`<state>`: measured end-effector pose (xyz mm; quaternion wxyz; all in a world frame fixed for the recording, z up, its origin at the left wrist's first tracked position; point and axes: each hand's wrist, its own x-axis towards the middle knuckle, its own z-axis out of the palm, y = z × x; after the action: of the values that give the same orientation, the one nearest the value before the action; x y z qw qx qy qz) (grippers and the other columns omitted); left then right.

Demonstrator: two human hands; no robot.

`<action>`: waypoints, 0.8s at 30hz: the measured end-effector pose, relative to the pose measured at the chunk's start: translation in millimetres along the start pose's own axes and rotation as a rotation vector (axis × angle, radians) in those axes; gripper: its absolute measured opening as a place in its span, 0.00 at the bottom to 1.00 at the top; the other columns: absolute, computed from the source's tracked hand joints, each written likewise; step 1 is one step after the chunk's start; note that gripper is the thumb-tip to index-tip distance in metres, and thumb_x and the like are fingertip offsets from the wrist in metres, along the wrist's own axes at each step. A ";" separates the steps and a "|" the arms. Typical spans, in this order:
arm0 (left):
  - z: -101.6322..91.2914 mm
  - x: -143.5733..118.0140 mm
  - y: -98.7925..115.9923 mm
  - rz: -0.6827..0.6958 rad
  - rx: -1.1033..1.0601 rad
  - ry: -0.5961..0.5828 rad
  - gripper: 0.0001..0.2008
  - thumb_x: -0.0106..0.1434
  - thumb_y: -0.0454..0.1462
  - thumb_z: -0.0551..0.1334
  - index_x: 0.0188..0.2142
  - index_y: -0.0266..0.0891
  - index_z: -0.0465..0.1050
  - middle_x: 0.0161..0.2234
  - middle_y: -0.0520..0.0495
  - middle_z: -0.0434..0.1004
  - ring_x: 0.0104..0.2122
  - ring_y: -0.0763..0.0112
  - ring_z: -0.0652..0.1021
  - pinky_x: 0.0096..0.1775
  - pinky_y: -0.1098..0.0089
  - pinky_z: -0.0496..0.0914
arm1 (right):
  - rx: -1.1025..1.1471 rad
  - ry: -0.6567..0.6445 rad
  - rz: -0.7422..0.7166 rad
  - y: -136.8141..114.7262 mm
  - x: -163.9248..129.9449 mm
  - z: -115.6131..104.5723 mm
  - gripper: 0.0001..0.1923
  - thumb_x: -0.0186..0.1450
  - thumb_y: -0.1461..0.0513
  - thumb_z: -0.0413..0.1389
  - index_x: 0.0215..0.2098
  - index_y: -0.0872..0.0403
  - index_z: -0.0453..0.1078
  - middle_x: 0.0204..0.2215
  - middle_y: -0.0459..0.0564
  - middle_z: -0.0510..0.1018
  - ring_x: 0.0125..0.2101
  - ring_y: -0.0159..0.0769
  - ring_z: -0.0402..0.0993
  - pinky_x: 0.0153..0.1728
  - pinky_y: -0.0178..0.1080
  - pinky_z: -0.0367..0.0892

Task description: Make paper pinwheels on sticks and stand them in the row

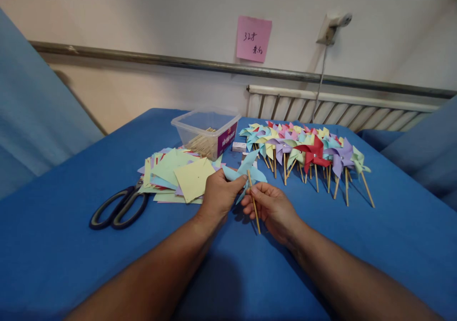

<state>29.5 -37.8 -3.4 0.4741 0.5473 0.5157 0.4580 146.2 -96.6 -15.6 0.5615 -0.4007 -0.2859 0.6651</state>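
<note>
A light blue paper pinwheel (253, 168) is pinched at its middle by my left hand (219, 192), whose thumb lies over the folded paper. My right hand (273, 209) grips a thin wooden stick (256, 216) between thumb and fingers. The stick's upper end lies against the pinwheel's centre, and its lower end points down toward me. Whether a pin joins the two cannot be seen. Close to my left hand rests a pile of coloured paper squares (167, 168), with a yellow square (194, 178) on top.
Black-handled scissors (121, 209) lie left, blades under the paper. Behind stands a clear plastic tub (200, 121) of wooden sticks (205, 142), beside a small box (239, 146). Finished pinwheels (314, 152) crowd the right of the blue-covered table (392, 249). A radiator (335, 104) runs along the wall.
</note>
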 end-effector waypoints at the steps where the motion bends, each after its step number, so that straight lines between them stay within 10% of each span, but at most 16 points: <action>1: 0.1 -0.2 0.3 0.001 0.008 0.008 0.13 0.45 0.43 0.69 0.23 0.36 0.72 0.20 0.52 0.72 0.20 0.73 0.70 0.22 0.74 0.62 | 0.002 -0.002 0.001 0.1 0.0 -0.1 0.17 0.54 0.53 0.64 0.28 0.56 0.67 0.23 0.47 0.78 0.19 0.27 0.72 0.19 0.28 0.63; 24: 0.9 -2.2 6.1 0.021 0.059 0.029 0.11 0.45 0.41 0.68 0.21 0.36 0.71 0.18 0.51 0.72 0.19 0.72 0.70 0.21 0.73 0.62 | -0.044 0.030 -0.029 1.5 -0.5 0.0 0.17 0.53 0.53 0.65 0.26 0.56 0.67 0.22 0.46 0.78 0.20 0.27 0.73 0.20 0.29 0.65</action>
<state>31.1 -40.1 2.5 0.4454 0.5597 0.5298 0.4557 145.4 -97.3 -16.8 0.5661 -0.4187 -0.2980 0.6445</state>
